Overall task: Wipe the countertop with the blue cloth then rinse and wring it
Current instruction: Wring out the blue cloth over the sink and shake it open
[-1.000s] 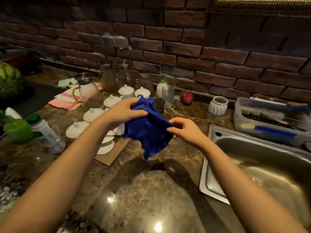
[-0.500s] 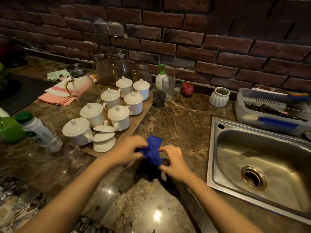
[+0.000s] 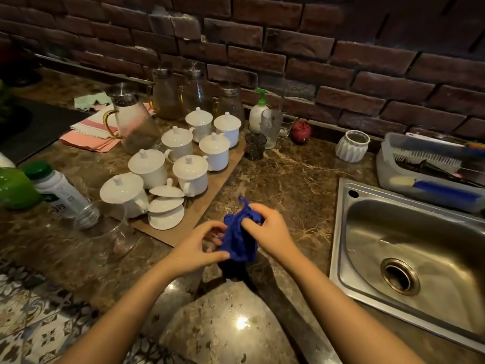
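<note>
Cloth: blue, bunched, gripped by both hands over the countertop, near its front edge, left of the sink and apart from it. Dark shadow directly beneath.

Left hand: fingers half curled, thumb and fingertips pinching the cloth's lower left side.
Right hand: fingers curled tight round the cloth's upper part, one corner sticking up past the knuckles.

Counts:
- Lidded white cups: seven, grouped on a board.
- Loose lids: one stack at the board's near end, apparently three.
- Glass jugs: four; one with a gold handle in front, three against the wall.
- Glasses: three, beside one pump bottle; one tall, one short, one dark.
- Red ball: one. White ribbed pot: one.
- Tub: one, just behind the sink, with brushes inside; number unclear.
- Green-capped bottle: one, on its side at far left.
- Folded towels: one pile, pink and white, left rear.

Countertop: brown veined stone, glossy, lamp glare near the front edge. Sink: steel, single bowl, one drain. Wall: dark red brick. Floor: patterned tile, lower left.
</note>
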